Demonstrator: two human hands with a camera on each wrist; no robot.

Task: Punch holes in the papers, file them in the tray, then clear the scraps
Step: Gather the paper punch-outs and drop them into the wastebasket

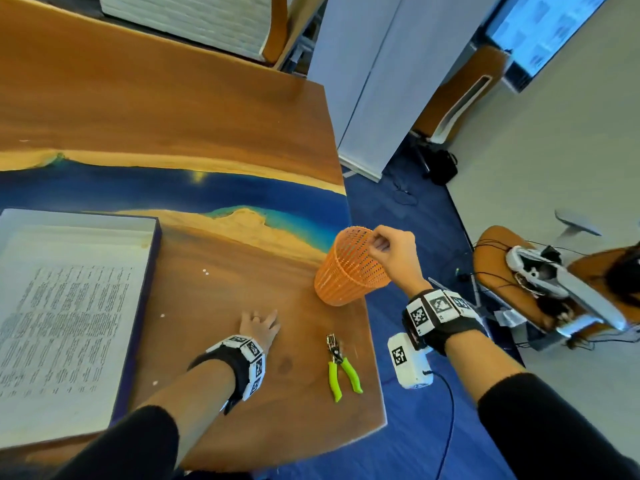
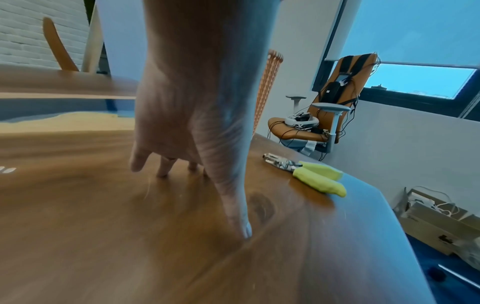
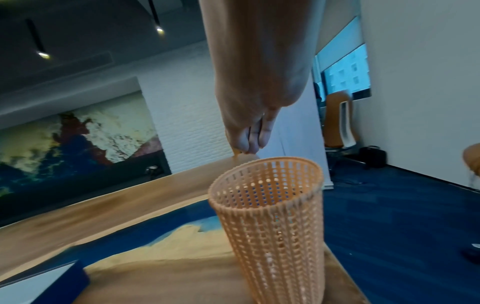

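Observation:
An orange mesh basket (image 1: 349, 268) (image 3: 275, 226) stands upright near the table's right edge. My right hand (image 1: 375, 242) (image 3: 253, 144) hovers over its rim with the fingertips bunched together; nothing shows between them. My left hand (image 1: 259, 323) (image 2: 207, 195) rests on the wood with straight fingers (image 2: 165, 166) touching it, holding nothing. A hole punch (image 1: 341, 367) (image 2: 306, 172) with green handles lies to its right, untouched. Printed papers (image 1: 65, 306) lie in the blue-rimmed tray (image 1: 147, 282) at the left. Small white scraps (image 1: 205, 271) dot the table.
The table's right edge (image 1: 375, 358) runs just past the punch and basket, with blue carpet below. An orange office chair (image 1: 512, 268) holding a headset and cables stands to the right. A white pillar (image 1: 374, 98) rises beyond the table's far corner.

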